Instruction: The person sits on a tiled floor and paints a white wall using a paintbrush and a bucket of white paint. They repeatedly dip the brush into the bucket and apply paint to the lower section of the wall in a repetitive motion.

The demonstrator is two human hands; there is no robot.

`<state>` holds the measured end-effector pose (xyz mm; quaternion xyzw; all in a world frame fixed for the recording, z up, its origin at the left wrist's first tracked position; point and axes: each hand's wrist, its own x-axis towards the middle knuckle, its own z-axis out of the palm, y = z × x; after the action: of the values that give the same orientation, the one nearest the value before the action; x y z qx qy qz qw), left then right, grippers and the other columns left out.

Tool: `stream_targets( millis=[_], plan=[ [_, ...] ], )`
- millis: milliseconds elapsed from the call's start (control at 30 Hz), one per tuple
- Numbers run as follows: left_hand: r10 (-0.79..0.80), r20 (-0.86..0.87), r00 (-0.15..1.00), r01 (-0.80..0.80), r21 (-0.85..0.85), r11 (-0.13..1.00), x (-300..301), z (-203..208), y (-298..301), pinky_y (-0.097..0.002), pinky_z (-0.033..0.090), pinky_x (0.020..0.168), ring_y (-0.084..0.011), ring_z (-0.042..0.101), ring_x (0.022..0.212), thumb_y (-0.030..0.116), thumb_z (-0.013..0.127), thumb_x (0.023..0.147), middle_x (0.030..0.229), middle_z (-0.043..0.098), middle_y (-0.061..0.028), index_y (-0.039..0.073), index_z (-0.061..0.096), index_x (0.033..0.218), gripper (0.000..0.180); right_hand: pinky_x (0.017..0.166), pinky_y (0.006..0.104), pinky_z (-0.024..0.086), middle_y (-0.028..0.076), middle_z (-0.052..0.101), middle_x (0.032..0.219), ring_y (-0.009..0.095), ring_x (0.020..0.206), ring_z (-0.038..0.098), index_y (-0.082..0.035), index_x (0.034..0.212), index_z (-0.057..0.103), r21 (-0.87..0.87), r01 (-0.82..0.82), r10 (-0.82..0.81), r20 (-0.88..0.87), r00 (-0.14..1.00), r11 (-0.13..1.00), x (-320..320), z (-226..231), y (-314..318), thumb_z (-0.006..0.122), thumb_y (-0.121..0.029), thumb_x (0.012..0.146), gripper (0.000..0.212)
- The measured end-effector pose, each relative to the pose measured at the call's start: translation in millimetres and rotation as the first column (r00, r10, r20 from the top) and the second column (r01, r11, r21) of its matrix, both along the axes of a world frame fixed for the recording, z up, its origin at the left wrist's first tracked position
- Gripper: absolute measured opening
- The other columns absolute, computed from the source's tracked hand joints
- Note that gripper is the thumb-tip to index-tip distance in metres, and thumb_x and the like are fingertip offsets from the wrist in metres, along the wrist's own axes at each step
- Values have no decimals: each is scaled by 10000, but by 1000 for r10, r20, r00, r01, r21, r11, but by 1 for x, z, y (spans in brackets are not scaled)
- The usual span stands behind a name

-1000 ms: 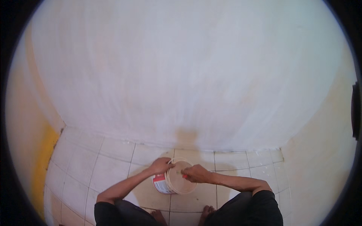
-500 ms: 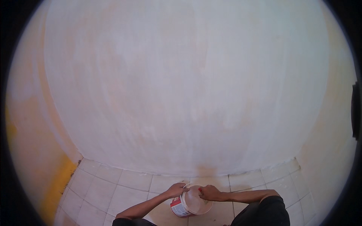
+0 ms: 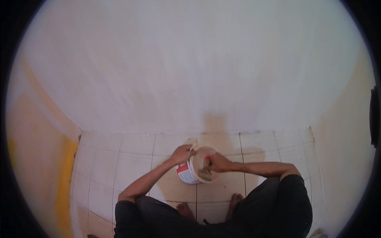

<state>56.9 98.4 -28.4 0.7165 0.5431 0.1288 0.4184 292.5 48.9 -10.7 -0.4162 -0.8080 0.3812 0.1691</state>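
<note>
A white bucket (image 3: 187, 174) with a red and white label stands tilted on the tiled floor in front of me. My left hand (image 3: 183, 154) is closed on its rim and handle at the far left side. Over the bucket's mouth, my right hand (image 3: 220, 162) is closed round a paintbrush (image 3: 204, 173) with a red part at the grip. The brush's broad brownish head points down inside the bucket, near its inner wall. Pale residue coats the inside; how much liquid it holds I cannot tell.
A whitish, unevenly coated wall (image 3: 190, 71) rises ahead. To the left, another wall bears a yellow patch (image 3: 65, 174). Pale tiles (image 3: 101, 158) cover the floor. My bare feet (image 3: 185, 210) are close behind the bucket. A dark object (image 3: 374, 117) shows at the right edge.
My view has tipped down, so the bucket and hands sit higher and my legs and feet show. The right hand has shifted the brush, whose head now shows inside the bucket.
</note>
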Motion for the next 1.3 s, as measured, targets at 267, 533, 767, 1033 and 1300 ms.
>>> stream_targets(
  millis=[267, 533, 767, 1033, 1300],
  plan=[
    [45, 18, 999, -43, -114, 993, 2, 36, -10, -413, 455, 705, -291, 603, 730, 370, 605, 878, 765, 643, -164, -12, 621, 826, 386, 647, 495, 524, 209, 650, 696, 404, 694, 656, -11, 922, 636, 284, 118, -201, 285, 937, 952, 14, -13, 20, 672, -270, 813, 284],
    [36, -14, 999, -37, -113, 993, 3, 43, -7, -403, 462, 725, -301, 616, 751, 356, 598, 881, 786, 645, -187, -24, 634, 838, 384, 649, 492, 507, 182, 653, 715, 396, 698, 647, -59, 894, 646, 196, -216, 183, 171, 968, 957, 23, 29, 33, 709, -294, 801, 260],
    [41, -51, 998, -47, -110, 993, 6, 42, -7, -414, 455, 752, -318, 622, 816, 369, 602, 877, 846, 649, -204, -6, 646, 870, 378, 718, 439, 521, 198, 683, 854, 385, 806, 657, -45, 889, 671, -182, -188, 186, -32, 982, 965, 16, 33, 14, 775, -357, 743, 360],
    [-1, -44, 999, 1, 10, 1000, 0, 18, -4, -415, 478, 753, -319, 635, 811, 380, 611, 880, 850, 671, -182, 35, 675, 932, 355, 550, 389, 485, 231, 608, 624, 368, 568, 588, 44, 720, 646, 261, 111, -171, 217, 961, 959, 35, 12, 46, 730, -346, 761, 401],
    [36, -4, 999, -36, -134, 990, 0, 5, 1, -380, 483, 733, -251, 647, 784, 353, 616, 884, 816, 685, -143, 32, 693, 946, 336, 618, 249, 490, 9, 681, 797, 69, 702, 597, 0, 888, 700, 178, 395, -335, -291, 896, 901, 99, 166, 106, 707, -44, 867, 49]
  ],
)
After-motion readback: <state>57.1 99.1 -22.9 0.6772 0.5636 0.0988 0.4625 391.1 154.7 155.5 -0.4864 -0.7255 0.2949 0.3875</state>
